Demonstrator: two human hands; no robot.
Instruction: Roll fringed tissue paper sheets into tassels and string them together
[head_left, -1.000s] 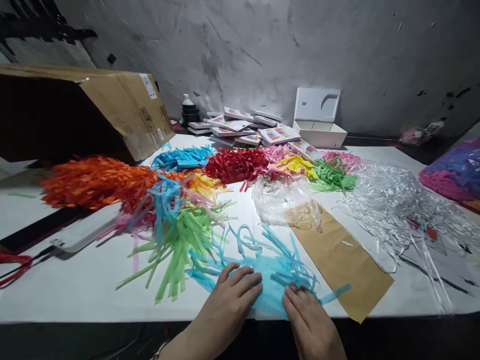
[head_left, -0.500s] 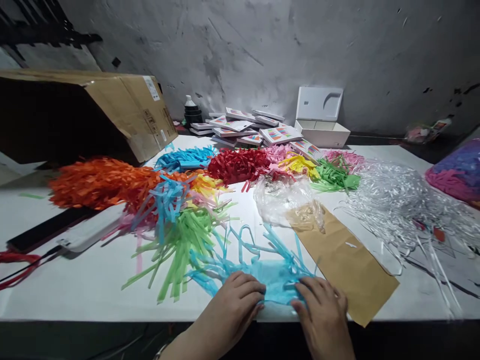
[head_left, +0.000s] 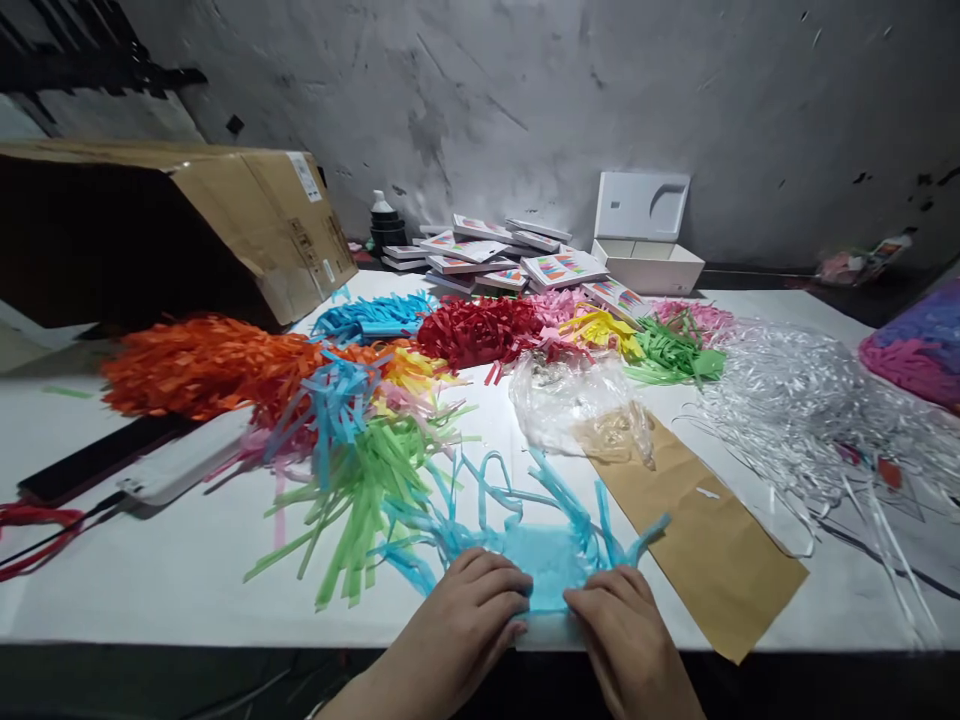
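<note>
A blue tissue paper tassel lies at the table's front edge, its uncut middle flat and its cut strips fanning away from me. My left hand grips the near left side of the sheet, fingers curled over it. On the near right side my right hand pinches the same paper between thumb and fingers. Both thumbs are partly hidden. Just left of the blue strips rests a bundle of light green tassels. A brown paper envelope lies beyond my right hand.
Fringed paper in orange, red and silver spreads across the table. Crumpled clear plastic lies in the middle. Behind are flat printed boxes, an open white box and a large cardboard box. A white power bank lies left.
My right hand has moved left and closed on the paper's near edge. The blue strips on the right now stick out further. My left hand has hardly moved.
</note>
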